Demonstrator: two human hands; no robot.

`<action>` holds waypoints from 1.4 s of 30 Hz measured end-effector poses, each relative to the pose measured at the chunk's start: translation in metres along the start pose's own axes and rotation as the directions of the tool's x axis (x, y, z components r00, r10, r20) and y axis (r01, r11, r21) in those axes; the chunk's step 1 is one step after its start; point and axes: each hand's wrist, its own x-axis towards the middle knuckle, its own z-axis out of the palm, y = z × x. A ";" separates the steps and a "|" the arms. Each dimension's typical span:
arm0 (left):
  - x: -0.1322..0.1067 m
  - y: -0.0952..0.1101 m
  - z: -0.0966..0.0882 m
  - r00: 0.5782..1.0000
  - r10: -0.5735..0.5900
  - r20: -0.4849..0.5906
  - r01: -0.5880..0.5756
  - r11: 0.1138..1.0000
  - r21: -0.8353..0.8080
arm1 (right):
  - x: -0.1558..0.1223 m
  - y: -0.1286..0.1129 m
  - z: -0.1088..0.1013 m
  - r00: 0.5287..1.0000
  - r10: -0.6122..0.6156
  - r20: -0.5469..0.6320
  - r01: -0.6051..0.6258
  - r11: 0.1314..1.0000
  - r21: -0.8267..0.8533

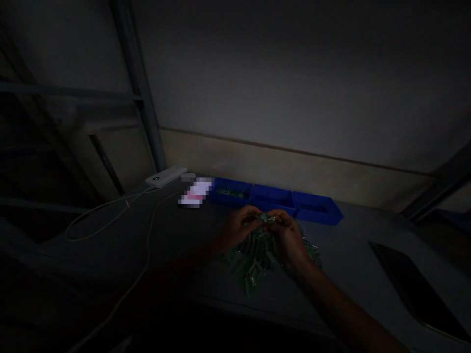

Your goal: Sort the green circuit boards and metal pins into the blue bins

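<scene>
The scene is very dark. My left hand [238,226] and my right hand [287,235] meet above a heap of small green parts [253,267] on the grey table [176,235]. Both hands have their fingers pinched together on one small green part [264,218] held between them. The heap lies partly under my hands and spreads toward the table's front edge.
Three blue bins [274,198] stand in a row behind my hands, near the wall. A white power bank [165,176] with a white cable [110,211] lies at the back left. A blurred card [195,192] sits beside the bins. A dark flat panel [415,289] lies at right.
</scene>
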 end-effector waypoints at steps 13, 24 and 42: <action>0.003 0.004 -0.002 0.983 -0.156 -0.095 0.150 0.986 -0.068 | 0.000 -0.002 0.003 0.997 0.031 0.076 -0.030 0.999 -0.015; 0.000 0.002 0.004 0.984 -0.178 -0.007 0.176 0.975 -0.137 | 0.002 0.001 0.001 1.000 -0.020 0.002 0.020 0.971 -0.240; 0.001 -0.002 0.003 0.991 -0.031 -0.129 0.031 1.000 -0.004 | 0.001 0.005 0.002 0.959 -0.277 0.065 0.277 0.854 -0.441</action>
